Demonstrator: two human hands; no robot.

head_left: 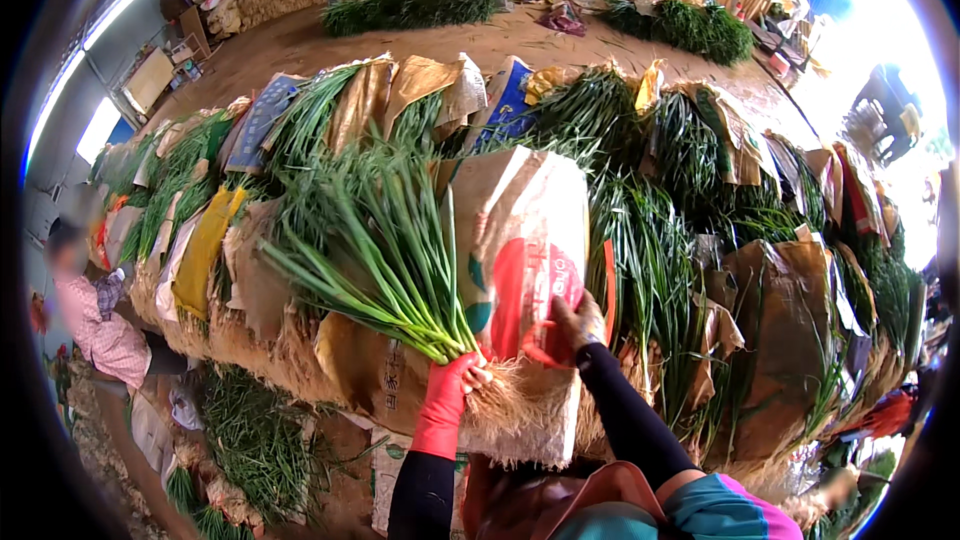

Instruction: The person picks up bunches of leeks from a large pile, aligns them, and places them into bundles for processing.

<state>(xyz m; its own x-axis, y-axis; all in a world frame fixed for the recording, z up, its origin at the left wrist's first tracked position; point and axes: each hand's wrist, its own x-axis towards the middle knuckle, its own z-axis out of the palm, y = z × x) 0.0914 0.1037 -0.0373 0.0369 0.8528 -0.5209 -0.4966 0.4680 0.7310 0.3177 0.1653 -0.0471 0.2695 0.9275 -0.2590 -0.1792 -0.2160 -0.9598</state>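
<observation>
Bunch of green leafy stalks, one, with pale fibrous roots; located at the centre of the view, in front of the person, leaves fanned toward the far left, roots toward the near right.

Left hand: red covering over wrist and back, fingertips bare; closed around the bunch just above the roots.

Right hand: bent fingers against the near right part of a printed sack, pale tan with a large red patch. Red loop just beside its fingers; whether it is grasped, cannot tell.

Sleeves: dark, both forearms.

Heap of similar green bunches: broad, spread left and right behind the hands, interleaved with sacks, among them a yellow sack, a blue sack and a brown sack.

Loose greens: lower left. Further row of greens: on the brown floor beyond the heap.

Second person: far left, patterned pink top, beside the heap.
</observation>
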